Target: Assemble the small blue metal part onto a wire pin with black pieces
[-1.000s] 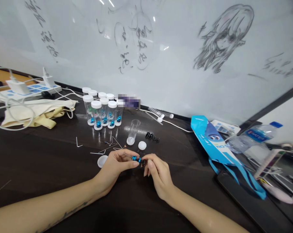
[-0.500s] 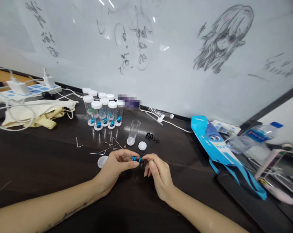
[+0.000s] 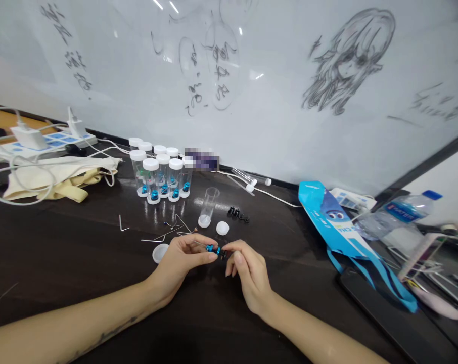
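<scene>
Between the two hands, above the dark table (image 3: pixel 198 313): one small blue-and-black part (image 3: pixel 213 249), lying roughly crosswise, blue toward the left, black toward the right.

Left hand (image 3: pixel 181 260): thumb and fingers pinched together on the blue end; a thin metal rod (image 3: pixel 198 244) runs along the fingers toward the part.

Right hand (image 3: pixel 254 273): fingers curled, tips at the black end; whether they grip it or only touch cannot be told.

Step in hand, as judged: close fingertip work on the part, perhaps fitting or adjusting its black end. Next move, as judged: a firm left pinch, with small, light motions of the right fingertips, the two ends held in line.

Just beyond: one white cap (image 3: pixel 222 228), lying loose; one clear tube (image 3: pixel 209 205), upright, top uncovered; one group of black pieces (image 3: pixel 238 215), to the right of the tube.

Beside the left hand: one white lid (image 3: pixel 159 253), partly hidden; bent metal wires (image 3: pixel 172 231), loosely scattered.

Farther back: a cluster of capped tubes (image 3: pixel 150 179), upright, several with blue pieces inside.
</scene>
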`<state>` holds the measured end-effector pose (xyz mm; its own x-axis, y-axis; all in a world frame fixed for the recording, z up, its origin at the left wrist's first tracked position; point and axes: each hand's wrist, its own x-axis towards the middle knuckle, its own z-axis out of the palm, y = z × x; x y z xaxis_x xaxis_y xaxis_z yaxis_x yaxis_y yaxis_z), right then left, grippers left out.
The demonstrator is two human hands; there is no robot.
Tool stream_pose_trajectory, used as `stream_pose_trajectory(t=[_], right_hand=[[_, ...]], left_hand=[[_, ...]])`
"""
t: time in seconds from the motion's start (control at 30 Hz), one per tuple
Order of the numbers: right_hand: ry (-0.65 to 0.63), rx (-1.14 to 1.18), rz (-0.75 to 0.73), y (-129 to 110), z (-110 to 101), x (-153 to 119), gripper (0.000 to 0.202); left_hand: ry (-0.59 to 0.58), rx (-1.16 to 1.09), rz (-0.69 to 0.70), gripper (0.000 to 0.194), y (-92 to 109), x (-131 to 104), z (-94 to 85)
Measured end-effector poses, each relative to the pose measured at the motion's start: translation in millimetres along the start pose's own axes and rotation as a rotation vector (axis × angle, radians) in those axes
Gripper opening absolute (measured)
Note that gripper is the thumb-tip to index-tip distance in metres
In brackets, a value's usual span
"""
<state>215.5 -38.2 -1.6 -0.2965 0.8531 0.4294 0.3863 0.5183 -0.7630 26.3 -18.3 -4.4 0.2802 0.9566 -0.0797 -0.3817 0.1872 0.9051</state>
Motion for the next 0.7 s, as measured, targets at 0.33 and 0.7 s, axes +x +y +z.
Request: stream_pose_trajectory(t=[0.33, 0.7], right_hand=[[0.024, 0.038, -0.017, 0.5, 1.0, 0.2, 0.026], [0.026, 0.026, -0.002, 0.9, 1.1, -0.3, 0.025]], left_hand=[[-0.010, -0.009, 0.013, 0.022, -2.3, 1.6, -0.9], [-0.007, -0.016, 0.017, 0.021, -3.3, 2.6, -1.3]])
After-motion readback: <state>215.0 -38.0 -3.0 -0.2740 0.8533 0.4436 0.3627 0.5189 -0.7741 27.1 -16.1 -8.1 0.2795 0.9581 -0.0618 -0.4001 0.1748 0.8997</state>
